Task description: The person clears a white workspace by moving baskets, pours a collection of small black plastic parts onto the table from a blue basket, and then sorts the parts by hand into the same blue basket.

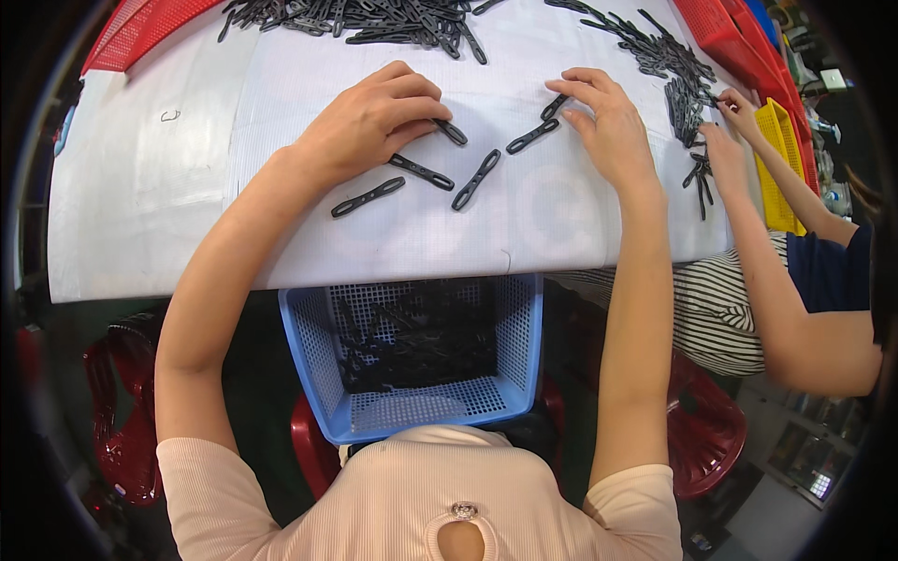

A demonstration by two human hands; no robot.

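My left hand [382, 114] is bent over the table with its fingers closed on a small black slotted plastic strip [453, 133]. Across from it, my right hand [608, 126] has another black strip [553, 107] between thumb and fingers. Just below that one lies a loose strip [532, 137], close to my right thumb. Between my hands a strip [476, 180] rests at a slant. Under my left hand a further strip [423, 173] points toward it, with one more [368, 197] nearer the table's front edge.
A pile of black strips [374, 21] lies at the far side beside a red basket [154, 33]. Below the table edge, a blue basket [318, 365] holds many strips. At right, a co-worker's hands [730, 154] handle strips near a yellow basket [781, 168] and a red basket [720, 37].
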